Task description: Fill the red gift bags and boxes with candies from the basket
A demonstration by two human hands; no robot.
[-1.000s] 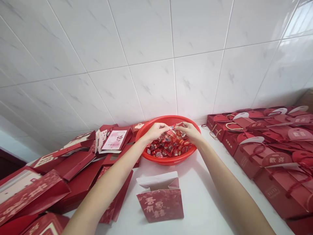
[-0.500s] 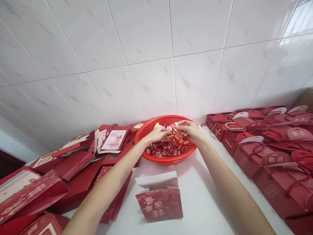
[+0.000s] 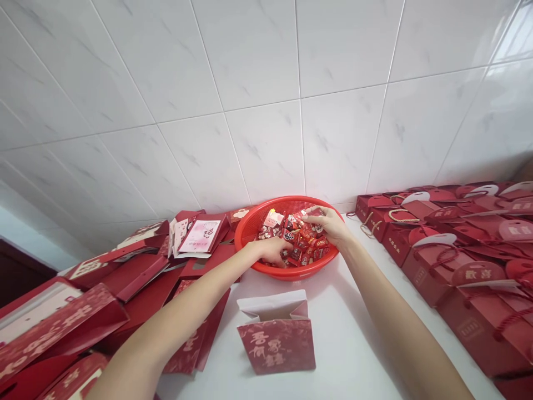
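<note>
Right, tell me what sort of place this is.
Probably a home corner used for packing gifts: a tiled wall, a red basket of wrapped sweets, and rows of red gift boxes on the right.

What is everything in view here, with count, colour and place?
Basket: one, red, by the wall
Wrapped sweets: many, mostly red, in the basket
Open bag: one, red, pale inside, before the basket
Handled boxes: many, red, right
Loose packaging: several, mostly red, left
Card: one, pink, on that packaging
Table: one, white, underneath
Tiled wall: one, white-grey, behind
Hands: two; left hand among the sweets, right hand pinching a red packet above them
</note>
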